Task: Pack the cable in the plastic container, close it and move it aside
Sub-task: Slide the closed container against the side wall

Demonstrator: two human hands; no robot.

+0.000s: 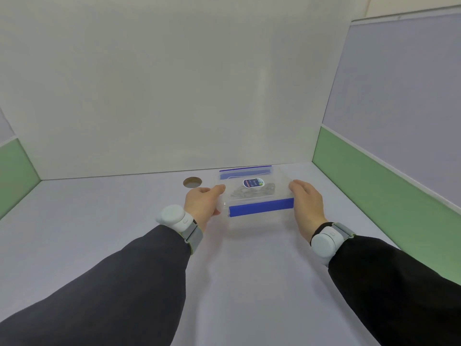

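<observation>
Head cam looks down at a pale bench (124,201) with both arms stretched out toward the back wall. Sitting near that wall, a bit right of centre, is the clear plastic container (254,196), lid on, with a blue clip (261,207) folded down along the near edge and another blue clip (245,170) along the far edge. Through the lid you can make out the cable (252,192) coiled up inside, under a small round sticker (253,183).

Left hand (203,202) is wrapped onto the left end of the box, right hand (305,202) pressed against the right end, so it's pinched between the two. Makes sense to me: gripping both short ends keeps it level and leaves the clips alone. Can't tell whether it's resting on the bench or lifted slightly.

Packing and closing look done, so I'd guess this is the move-it-aside bit. A round hole (192,182) in the bench sits just left of the box.
</observation>
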